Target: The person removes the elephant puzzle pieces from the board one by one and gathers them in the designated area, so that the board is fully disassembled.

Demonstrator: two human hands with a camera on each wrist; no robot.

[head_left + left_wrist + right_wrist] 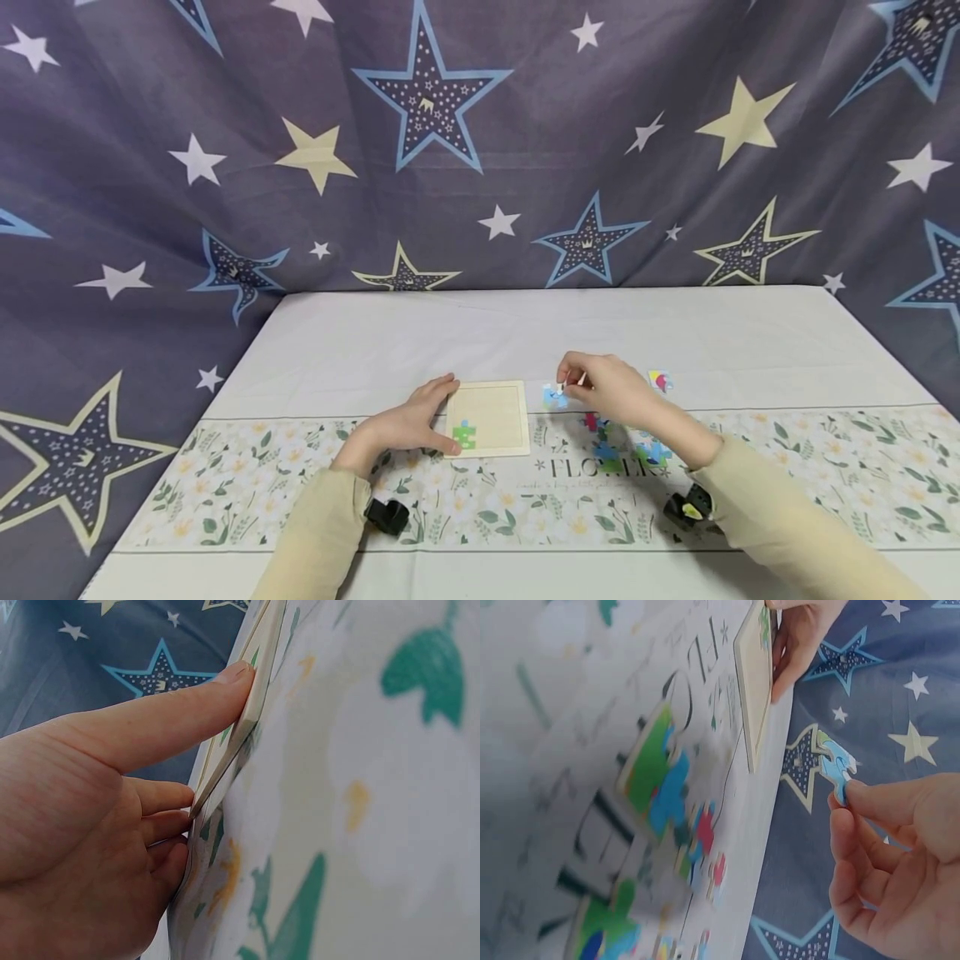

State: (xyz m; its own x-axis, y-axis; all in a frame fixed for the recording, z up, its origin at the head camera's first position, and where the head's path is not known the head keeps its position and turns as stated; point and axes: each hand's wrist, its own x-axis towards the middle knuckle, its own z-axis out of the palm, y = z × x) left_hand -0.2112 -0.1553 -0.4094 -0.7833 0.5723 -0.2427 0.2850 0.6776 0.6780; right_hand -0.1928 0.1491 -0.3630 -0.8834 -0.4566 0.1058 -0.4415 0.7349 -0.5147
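A square wooden puzzle tray (497,410) lies on the table, with green jigsaw pieces (464,434) in its near left corner. My left hand (408,423) rests along the tray's left side. Its thumb (191,705) presses the rim near the close corner, and the other fingers lie fairly straight against the edge. Just right of the tray, my right hand (609,387) is raised over the table. Between thumb and index finger it pinches a light-blue jigsaw piece (835,765) with some white and green on it; the fingertips cover one end.
Several loose jigsaw pieces (606,452) lie below the right hand, partly in its shadow. Another piece (660,381) with red and yellow sits behind the right wrist. A printed floral band (300,500) crosses the white tablecloth (390,342). Behind the table hangs a star-patterned curtain (465,192).
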